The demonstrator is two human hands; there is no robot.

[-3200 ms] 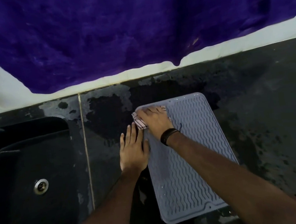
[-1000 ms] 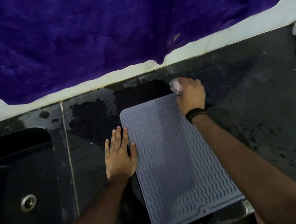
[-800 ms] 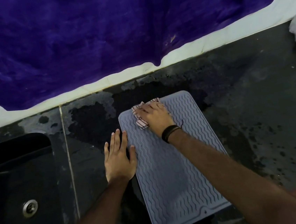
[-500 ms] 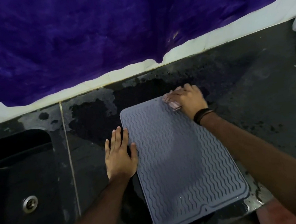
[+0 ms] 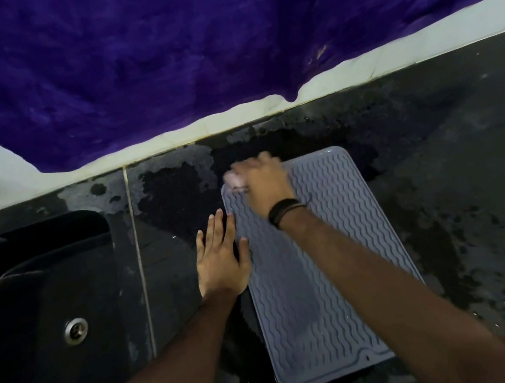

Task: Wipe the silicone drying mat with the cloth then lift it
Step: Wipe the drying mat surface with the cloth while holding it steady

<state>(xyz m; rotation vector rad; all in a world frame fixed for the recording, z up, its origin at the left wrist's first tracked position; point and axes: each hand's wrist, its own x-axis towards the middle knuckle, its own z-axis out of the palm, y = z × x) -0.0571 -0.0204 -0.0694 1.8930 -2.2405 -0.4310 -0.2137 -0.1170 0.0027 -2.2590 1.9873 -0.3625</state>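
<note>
Head view, the only one: your right hand point(image 5: 263, 180) is at the far left corner of the grey silicone drying mat point(image 5: 318, 240), fingers curled down and closed over a bunched pale cloth point(image 5: 235, 180); only a pinkish lump of it shows at the fingertips, motion-blurred, pattern unreadable. The cloth sits right on the mat's far left corner, partly over the rim; how firmly it presses on the surface can't be told through the blur. A dark wristband point(image 5: 284, 211) circles your right wrist, and the forearm crosses diagonally over the mat's middle and near right part. Your left hand point(image 5: 222, 260) lies flat and spread, palm down, gripping nothing, at the mat's left edge: thumb and the thumb side of the palm overlap the rim, the other fingers lie on the counter just beside it. The mat lies flat on the dark stone counter point(image 5: 464, 200), long side running away from you and tilted a bit to the left, wavy ribs all over, a raised border around it and a small notch in the near edge. The counter looks wet and blotchy around the mat, with darker patches near its far end. A black sink point(image 5: 39, 307) with a round metal drain point(image 5: 76, 331) sits well to the left, past a pale seam line. A purple fabric point(image 5: 199, 56) hangs across the white wall point(image 5: 0, 180) behind the counter.
</note>
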